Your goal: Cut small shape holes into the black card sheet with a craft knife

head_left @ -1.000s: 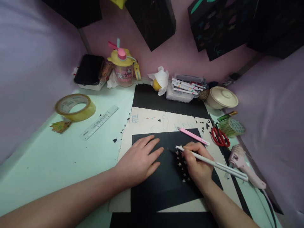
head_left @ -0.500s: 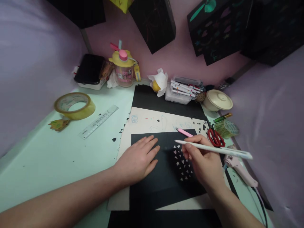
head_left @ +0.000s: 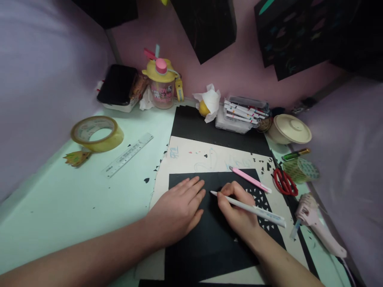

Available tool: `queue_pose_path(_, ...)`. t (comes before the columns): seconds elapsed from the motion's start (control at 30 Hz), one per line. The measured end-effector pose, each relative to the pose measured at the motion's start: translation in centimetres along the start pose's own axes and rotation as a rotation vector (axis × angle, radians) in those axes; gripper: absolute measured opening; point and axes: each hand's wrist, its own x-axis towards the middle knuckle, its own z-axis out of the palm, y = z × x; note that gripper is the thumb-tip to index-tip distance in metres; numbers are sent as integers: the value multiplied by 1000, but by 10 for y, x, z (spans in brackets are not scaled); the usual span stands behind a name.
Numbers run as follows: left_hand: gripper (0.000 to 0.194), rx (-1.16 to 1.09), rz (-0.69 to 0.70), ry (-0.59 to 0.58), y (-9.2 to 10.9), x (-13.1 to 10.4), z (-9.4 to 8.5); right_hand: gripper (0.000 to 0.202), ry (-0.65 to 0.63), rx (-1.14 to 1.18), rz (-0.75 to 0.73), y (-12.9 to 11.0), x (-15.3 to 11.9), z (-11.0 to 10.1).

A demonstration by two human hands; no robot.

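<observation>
translucent yellow tape roll [head_left: 112, 142]: wide, glossy ring.
clear plastic ruler [head_left: 128, 155]: flat, straight; set at a slant beside the roll.
pale pink plastic glue gun [head_left: 312, 219]: smooth body, clear stick at the nozzle.
round cream bowl [head_left: 289, 128]: smooth, lid fitted.
smooth mint-green tabletop [head_left: 128, 203]: sprinkled with small black scraps; bears a ragged-edged white board [head_left: 187, 163] with blue line drawings.
pink wall [head_left: 191, 73]: at rear; pale lilac drapes [head_left: 54, 79] at both sides.
matte black paper sheet [head_left: 209, 231]: rectangular, flat on the white board, under both hands; right margin dotted with small white triangular shapes; slim pink plastic cutter [head_left: 250, 179] across its upper right.
left hand [head_left: 176, 207]: flat on the sheet, fingers extended; nothing held.
right hand [head_left: 241, 213]: narrow grip, thumb and fingers around a slender white pen [head_left: 254, 209]; tip contact with the sheet cannot be told.
</observation>
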Motion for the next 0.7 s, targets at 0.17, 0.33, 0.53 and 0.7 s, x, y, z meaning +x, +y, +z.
queue_pose_path(0.17, 38, -1, -9, -7, 0, 0, -2, 16, -40, -75, 40, 0, -1, -2)
queue_pose_path(0.33, 38, -2, -3, -1, 0, 0, -2, 17, -67, -61, 37, 1, -3, -2)
queue_pose_path(0.53, 38, -21, -6, 8, 0, -1, 0, 19, -63, -53, 23, 0, -1, -1)
queue_pose_path(0.7, 40, -12, -10, -12, 0, 0, 0, 19, -61, -51, 25, 0, -2, -2)
